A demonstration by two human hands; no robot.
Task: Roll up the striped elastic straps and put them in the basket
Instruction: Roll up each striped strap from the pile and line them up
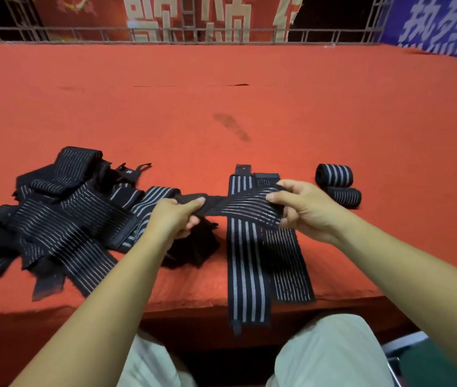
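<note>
A: Where is the held strap (238, 209)?

B: It is stretched and twisted between the person's two hands, just above the near part of the red table (221, 107).

A: How do the fingers lie?

B: The left hand (177, 216) has thumb and fingers curled round the strap's dark end. The right hand (302, 210) pinches the striped end between thumb and fingers.

A: What lies under it?

B: A wide-striped strap (245, 261) and a thin-striped strap (288, 263) lie flat side by side. The wide one hangs over the table's near edge.

A: And the others?

B: Two rolled straps (333, 175) sit touching each other, to the right of the right hand. A loose pile of straps (54, 219) lies on the left, beside the left hand
</note>
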